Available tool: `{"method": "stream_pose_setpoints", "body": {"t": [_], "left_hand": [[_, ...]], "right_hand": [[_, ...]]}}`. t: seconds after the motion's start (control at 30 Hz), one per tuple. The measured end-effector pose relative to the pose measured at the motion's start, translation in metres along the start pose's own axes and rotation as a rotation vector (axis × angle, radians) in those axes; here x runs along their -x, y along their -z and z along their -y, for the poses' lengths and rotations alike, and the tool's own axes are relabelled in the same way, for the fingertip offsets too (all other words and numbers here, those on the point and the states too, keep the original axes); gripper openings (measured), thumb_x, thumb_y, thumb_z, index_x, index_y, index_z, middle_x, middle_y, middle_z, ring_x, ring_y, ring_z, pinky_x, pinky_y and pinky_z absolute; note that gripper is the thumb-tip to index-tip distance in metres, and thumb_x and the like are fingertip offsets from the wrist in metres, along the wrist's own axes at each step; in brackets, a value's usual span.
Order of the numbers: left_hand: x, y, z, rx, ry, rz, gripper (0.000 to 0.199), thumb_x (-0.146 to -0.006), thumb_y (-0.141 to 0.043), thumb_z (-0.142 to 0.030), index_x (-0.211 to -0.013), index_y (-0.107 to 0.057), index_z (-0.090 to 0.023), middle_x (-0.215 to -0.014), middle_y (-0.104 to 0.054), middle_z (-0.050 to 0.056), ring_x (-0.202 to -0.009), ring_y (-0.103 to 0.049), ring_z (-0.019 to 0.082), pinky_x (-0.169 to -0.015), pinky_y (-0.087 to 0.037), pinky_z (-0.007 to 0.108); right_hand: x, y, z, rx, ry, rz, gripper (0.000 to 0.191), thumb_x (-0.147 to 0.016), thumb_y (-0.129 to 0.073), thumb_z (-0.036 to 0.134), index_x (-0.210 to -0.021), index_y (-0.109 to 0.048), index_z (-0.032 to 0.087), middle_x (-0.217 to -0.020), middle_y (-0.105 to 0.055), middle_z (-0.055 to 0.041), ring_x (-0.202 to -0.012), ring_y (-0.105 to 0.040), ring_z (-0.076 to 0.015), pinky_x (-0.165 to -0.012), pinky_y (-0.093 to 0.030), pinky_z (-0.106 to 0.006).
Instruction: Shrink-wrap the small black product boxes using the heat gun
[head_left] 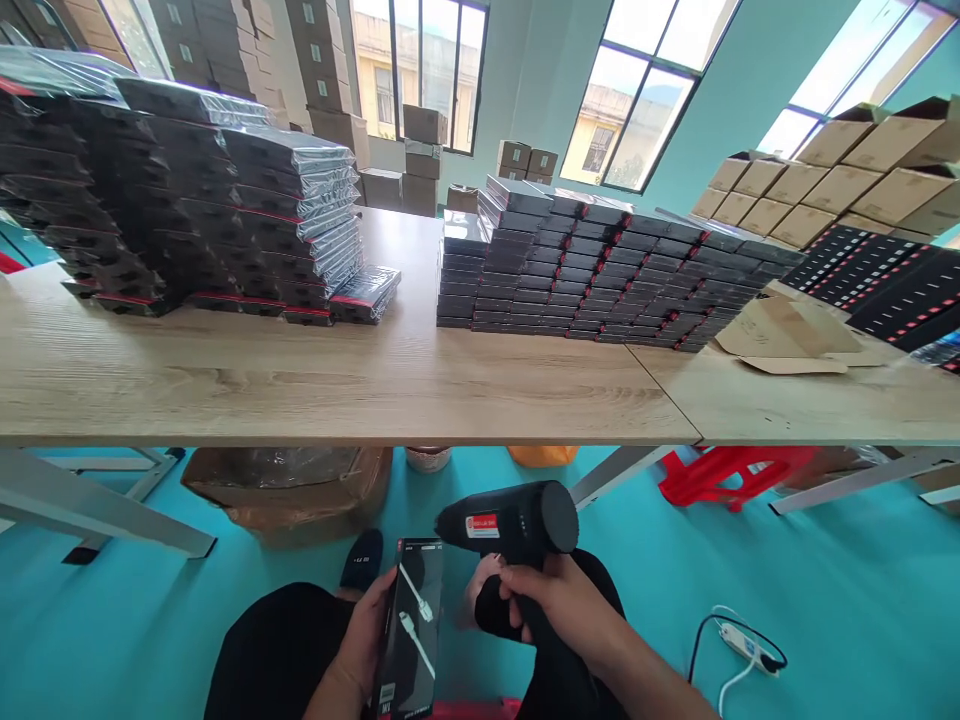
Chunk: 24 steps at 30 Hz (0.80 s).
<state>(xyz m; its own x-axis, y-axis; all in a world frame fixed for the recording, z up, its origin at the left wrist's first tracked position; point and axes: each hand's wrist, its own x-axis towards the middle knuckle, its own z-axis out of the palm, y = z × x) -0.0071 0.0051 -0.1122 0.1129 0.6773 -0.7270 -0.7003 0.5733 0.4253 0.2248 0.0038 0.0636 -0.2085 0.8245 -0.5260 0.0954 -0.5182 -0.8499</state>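
My left hand [365, 632] is closed around the left side of a slim black box [411, 630] with white cable plugs printed on its face. The box is held upright and tilted a little, below the table's front edge. Wrapped round the handle of a black heat gun [510, 518] is my right hand [553, 600]. The heat gun's narrow nozzle points left, just above the box's upper right corner, and a red and white label is on its side. Loose wrap on the box cannot be made out.
On the wooden table [300, 390] stand stacked film-wrapped boxes [277, 200] at left and a wide stack of black boxes [585, 270] further right. Flattened cardboard [795, 330] lies beyond. Below are an open carton [300, 490], a red stool [735, 475] and a power strip [742, 642].
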Motion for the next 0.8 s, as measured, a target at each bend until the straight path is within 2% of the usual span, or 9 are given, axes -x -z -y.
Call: {"method": "stream_pose_setpoints", "body": {"t": [0.13,0.3,0.37,0.5,0.57,0.6,0.67,0.73,0.8], "left_hand": [[-0.004,0.001,-0.001,0.023,-0.154,-0.063,0.018,-0.072,-0.072,-0.015,-0.090,-0.075,-0.015,-0.081,-0.080,0.007,-0.083,-0.076,0.030,-0.075,-0.060,0.037],[0.000,-0.008,0.003,0.064,-0.019,0.019,0.042,-0.080,-0.070,-0.027,-0.118,-0.068,-0.012,-0.090,-0.080,0.012,-0.084,-0.076,0.033,-0.077,-0.060,0.043],[0.001,-0.010,0.006,0.072,0.016,0.035,0.049,-0.082,-0.068,-0.031,-0.127,-0.063,-0.012,-0.091,-0.080,0.013,-0.083,-0.076,0.033,-0.077,-0.060,0.043],[-0.001,-0.005,0.005,0.042,-0.050,-0.080,0.055,-0.082,-0.068,-0.022,-0.136,-0.056,-0.016,-0.084,-0.080,0.008,-0.074,-0.077,0.028,-0.073,-0.060,0.038],[-0.001,-0.002,0.002,0.079,-0.001,-0.013,0.053,-0.084,-0.067,-0.032,-0.132,-0.059,-0.012,-0.088,-0.079,0.012,-0.077,-0.076,0.031,-0.074,-0.060,0.042],[-0.001,-0.001,0.000,0.110,0.035,0.039,0.054,-0.084,-0.067,-0.039,-0.128,-0.061,-0.010,-0.091,-0.079,0.014,-0.079,-0.076,0.032,-0.075,-0.059,0.044],[-0.002,0.001,-0.002,0.172,0.066,0.078,0.052,-0.083,-0.066,-0.046,-0.118,-0.065,-0.008,-0.093,-0.078,0.017,-0.081,-0.075,0.034,-0.075,-0.059,0.046],[-0.005,0.005,-0.004,0.201,0.027,-0.021,0.040,-0.084,-0.064,-0.042,-0.107,-0.068,-0.009,-0.086,-0.077,0.016,-0.076,-0.075,0.032,-0.070,-0.058,0.044],[-0.010,0.009,-0.005,0.195,-0.009,-0.145,0.029,-0.084,-0.060,-0.036,-0.098,-0.068,-0.012,-0.076,-0.076,0.013,-0.068,-0.074,0.031,-0.064,-0.057,0.043]], "right_hand": [[0.011,0.002,0.001,0.068,-0.003,0.181,0.010,-0.064,-0.066,0.018,-0.074,-0.067,0.017,-0.065,-0.063,0.0009,-0.053,-0.055,-0.0138,-0.050,-0.042,-0.027],[-0.005,0.013,-0.002,0.145,0.010,-0.006,0.014,-0.078,-0.060,0.031,-0.075,-0.062,0.018,-0.055,-0.054,0.0035,-0.052,-0.051,-0.0137,-0.051,-0.044,-0.027],[-0.009,0.013,0.002,0.142,0.025,-0.001,0.016,-0.080,-0.057,0.032,-0.073,-0.061,0.018,-0.054,-0.054,0.0040,-0.052,-0.050,-0.0129,-0.052,-0.044,-0.027],[0.009,0.012,0.010,0.180,-0.049,0.351,0.005,-0.065,-0.069,0.020,-0.068,-0.069,0.017,-0.054,-0.059,0.0032,-0.050,-0.053,-0.0139,-0.047,-0.042,-0.026],[0.021,0.018,0.008,0.231,-0.096,0.471,0.008,-0.060,-0.073,0.017,-0.067,-0.070,0.017,-0.056,-0.061,0.0022,-0.052,-0.055,-0.0148,-0.047,-0.041,-0.026],[0.025,0.022,0.004,0.250,-0.106,0.447,0.007,-0.061,-0.073,0.017,-0.066,-0.070,0.017,-0.056,-0.062,0.0019,-0.052,-0.055,-0.0148,-0.048,-0.041,-0.026],[0.028,0.032,-0.007,0.247,-0.124,0.270,0.006,-0.067,-0.069,0.023,-0.065,-0.065,0.018,-0.052,-0.058,0.0021,-0.048,-0.053,-0.0141,-0.050,-0.041,-0.028],[0.028,0.039,-0.018,0.216,-0.110,0.115,0.014,-0.075,-0.061,0.031,-0.067,-0.062,0.018,-0.052,-0.056,0.0023,-0.048,-0.051,-0.0133,-0.052,-0.043,-0.029],[0.030,0.038,-0.027,0.148,-0.139,0.068,0.017,-0.076,-0.060,0.034,-0.069,-0.062,0.018,-0.054,-0.057,0.0012,-0.050,-0.051,-0.0134,-0.055,-0.043,-0.030]]}}
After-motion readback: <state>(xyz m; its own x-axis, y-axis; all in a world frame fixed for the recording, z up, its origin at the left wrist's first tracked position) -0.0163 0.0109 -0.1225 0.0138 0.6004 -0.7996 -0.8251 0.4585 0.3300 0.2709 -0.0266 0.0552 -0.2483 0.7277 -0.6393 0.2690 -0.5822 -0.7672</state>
